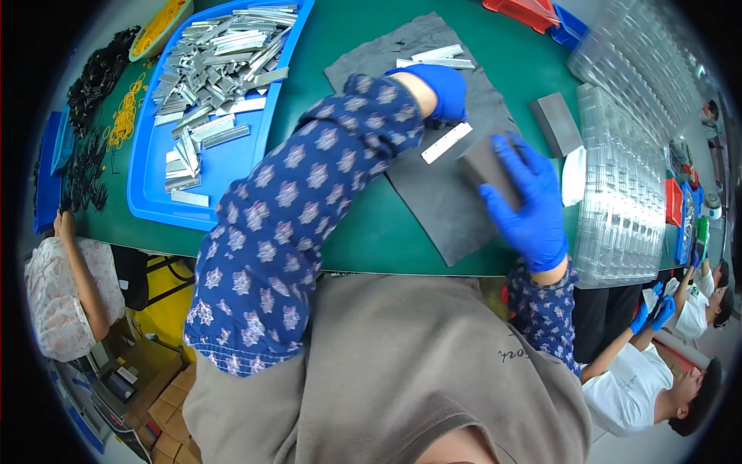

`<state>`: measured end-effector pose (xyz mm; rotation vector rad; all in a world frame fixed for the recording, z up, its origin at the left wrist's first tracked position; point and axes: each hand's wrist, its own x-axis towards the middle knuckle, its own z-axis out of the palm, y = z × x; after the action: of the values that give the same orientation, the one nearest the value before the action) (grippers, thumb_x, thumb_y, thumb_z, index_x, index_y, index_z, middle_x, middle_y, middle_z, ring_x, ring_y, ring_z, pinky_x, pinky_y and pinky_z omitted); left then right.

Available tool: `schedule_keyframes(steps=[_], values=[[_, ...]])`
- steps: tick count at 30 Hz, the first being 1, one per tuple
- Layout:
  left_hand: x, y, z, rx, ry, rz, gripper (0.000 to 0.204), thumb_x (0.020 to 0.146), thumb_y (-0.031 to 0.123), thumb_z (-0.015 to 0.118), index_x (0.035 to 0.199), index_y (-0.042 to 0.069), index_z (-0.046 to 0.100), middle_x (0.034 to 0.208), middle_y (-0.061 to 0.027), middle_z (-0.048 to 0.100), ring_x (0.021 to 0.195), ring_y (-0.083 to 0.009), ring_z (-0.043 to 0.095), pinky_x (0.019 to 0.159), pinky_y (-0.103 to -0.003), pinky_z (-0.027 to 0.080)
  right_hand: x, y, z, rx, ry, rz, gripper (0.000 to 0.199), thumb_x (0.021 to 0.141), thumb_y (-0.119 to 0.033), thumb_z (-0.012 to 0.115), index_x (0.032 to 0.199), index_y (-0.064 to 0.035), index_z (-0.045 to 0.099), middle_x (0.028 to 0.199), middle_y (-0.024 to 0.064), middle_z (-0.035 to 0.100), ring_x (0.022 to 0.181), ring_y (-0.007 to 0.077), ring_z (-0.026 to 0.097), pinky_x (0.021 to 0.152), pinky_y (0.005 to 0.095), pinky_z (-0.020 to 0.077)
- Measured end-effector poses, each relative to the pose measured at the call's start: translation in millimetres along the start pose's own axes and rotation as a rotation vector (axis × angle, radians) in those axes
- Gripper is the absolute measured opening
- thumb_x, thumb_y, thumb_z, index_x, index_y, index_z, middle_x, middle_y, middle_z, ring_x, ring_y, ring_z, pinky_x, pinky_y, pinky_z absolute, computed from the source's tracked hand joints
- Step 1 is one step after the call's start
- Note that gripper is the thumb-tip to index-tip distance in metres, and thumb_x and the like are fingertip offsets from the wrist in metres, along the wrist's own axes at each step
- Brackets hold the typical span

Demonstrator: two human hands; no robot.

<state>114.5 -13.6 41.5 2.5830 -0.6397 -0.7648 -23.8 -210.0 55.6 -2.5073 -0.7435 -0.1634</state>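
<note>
Green table (340,23) bears dark mat (440,205). On mat: metal strip (446,144); right hand (532,220) gripping grey block (485,166). Over mat: left hand (444,91), fingers hidden. Left of mat: tray (251,143), bulk of strips apparently remaining; finished count unclear.

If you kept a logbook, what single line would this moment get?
Left hand: over dark mat, hold unclear | Right hand: grasping dark grey block | On mat: pale strips | Left side: blue tray with metal pieces
</note>
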Motion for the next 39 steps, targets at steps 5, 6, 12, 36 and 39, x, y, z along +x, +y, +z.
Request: schedule_keyframes(steps=[5,6,12,36,39], values=[[-50,-27,38,-0.201,0.370,0.226,0.033,0.075,0.030,0.066,0.095,0.004,0.068,0.090,-0.0167,0.066,0.087,-0.0343,0.063,0.079,-0.043,0.050,-13,40,-8,0.099,0.210,0.093,0.058,0.077,-0.016,0.074,0.132,-0.0090,0.056,0.130,0.0205,0.054,0.112,0.0364,0.054,0.099,0.0426,0.0422],[-63,-29,52,-0.240,0.442,0.248,0.032,0.073,0.029,0.069,0.094,0.005,0.067,0.091,-0.0158,0.064,0.088,-0.0345,0.060,0.080,-0.043,0.050,-11,42,-6,0.101,0.215,0.098,0.058,0.077,-0.016,0.074,0.132,-0.0090,0.056,0.130,0.0205,0.054,0.112,0.0364,0.054,0.099,0.0426,0.0422],[-82,-8,95,-0.094,0.731,0.140,0.034,0.067,0.028,0.077,0.089,0.008,0.062,0.097,-0.0107,0.054,0.092,-0.0318,0.052,0.079,-0.043,0.044,9,29,5,-0.024,0.104,0.091,0.060,0.076,-0.016,0.073,0.133,-0.0069,0.055,0.134,0.0179,0.053,0.120,0.0338,0.052,0.103,0.0401,0.0391],[-78,-7,105,-0.027,0.784,0.143,0.024,0.073,0.029,0.068,0.083,0.008,0.061,0.094,-0.0110,0.052,0.094,-0.0298,0.050,0.078,-0.043,0.038,57,-7,5,-0.428,-0.259,-0.038,0.054,0.074,-0.031,0.070,0.121,-0.0045,0.062,0.115,0.0229,0.061,0.094,0.0380,0.059,0.085,0.0442,0.0482],[-77,-5,106,-0.046,0.781,0.143,0.025,0.073,0.029,0.068,0.082,0.007,0.061,0.095,-0.0112,0.052,0.094,-0.0297,0.050,0.079,-0.043,0.038,68,21,-6,-0.519,-0.203,0.046,0.054,0.073,-0.030,0.070,0.120,-0.0048,0.063,0.116,0.0227,0.061,0.098,0.0379,0.059,0.085,0.0442,0.0487]])
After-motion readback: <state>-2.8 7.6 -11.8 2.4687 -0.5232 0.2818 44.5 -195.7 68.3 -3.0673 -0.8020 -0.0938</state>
